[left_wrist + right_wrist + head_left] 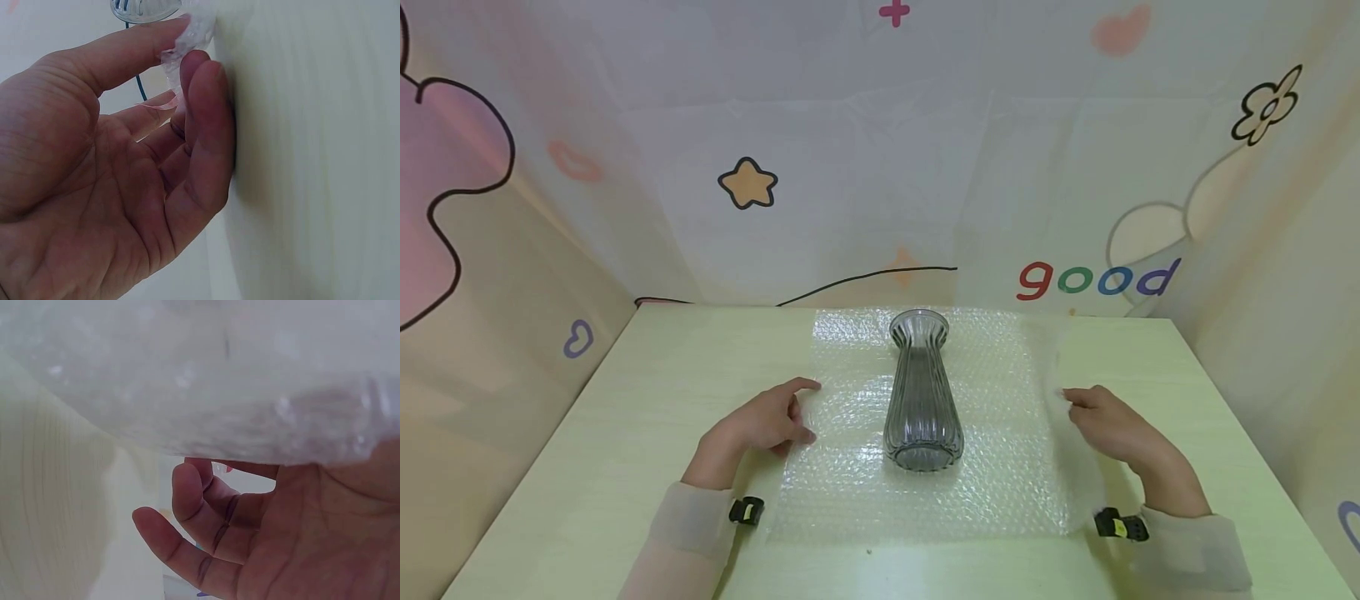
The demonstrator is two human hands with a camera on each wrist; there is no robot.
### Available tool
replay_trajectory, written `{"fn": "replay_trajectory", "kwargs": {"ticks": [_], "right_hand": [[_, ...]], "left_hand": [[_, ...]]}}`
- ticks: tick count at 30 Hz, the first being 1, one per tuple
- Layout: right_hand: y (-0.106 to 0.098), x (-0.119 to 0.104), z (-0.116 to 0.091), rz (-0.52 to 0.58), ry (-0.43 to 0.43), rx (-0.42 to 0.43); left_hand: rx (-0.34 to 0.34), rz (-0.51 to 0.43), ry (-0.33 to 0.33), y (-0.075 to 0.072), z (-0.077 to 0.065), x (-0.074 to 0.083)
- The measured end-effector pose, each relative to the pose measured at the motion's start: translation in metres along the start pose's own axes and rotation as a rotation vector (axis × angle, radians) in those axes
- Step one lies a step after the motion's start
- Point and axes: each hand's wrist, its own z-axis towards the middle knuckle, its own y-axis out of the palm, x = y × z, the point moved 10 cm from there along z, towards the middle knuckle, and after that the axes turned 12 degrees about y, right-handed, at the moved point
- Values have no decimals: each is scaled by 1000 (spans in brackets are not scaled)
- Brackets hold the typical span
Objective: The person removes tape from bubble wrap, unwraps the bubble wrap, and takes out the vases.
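Observation:
A ribbed grey glass vase [923,400] lies on its side on a sheet of clear bubble wrap [1000,467], its flared mouth toward the back. My left hand [767,419] is at the sheet's left edge. In the left wrist view, crumpled bubble wrap [195,31] shows between the thumb and the bent fingers, which rest close to the tabletop. At the opposite edge, my right hand [1105,421] holds the bubble wrap by its side. The right wrist view shows the raised sheet [206,381] covering that thumb, with the other fingers [187,494] loosely bent below it.
The pale wooden table [647,400] stretches past the sheet on both sides. Behind it hangs a printed cloth backdrop [850,183] with cartoon shapes and coloured lettering. Black wrist straps [747,511] are on both forearms. A small dark speck [869,551] lies before the sheet.

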Motion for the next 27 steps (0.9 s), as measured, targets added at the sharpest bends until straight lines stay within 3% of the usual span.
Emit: {"fn": "replay_trajectory", "kwargs": {"ticks": [21, 27], "right_hand": [[-8, 11, 1, -7, -8, 6], [-12, 13, 1, -21, -29, 42]], "left_hand": [[-5, 5, -5, 0, 0, -1], [-7, 12, -7, 0, 2, -3]]}}
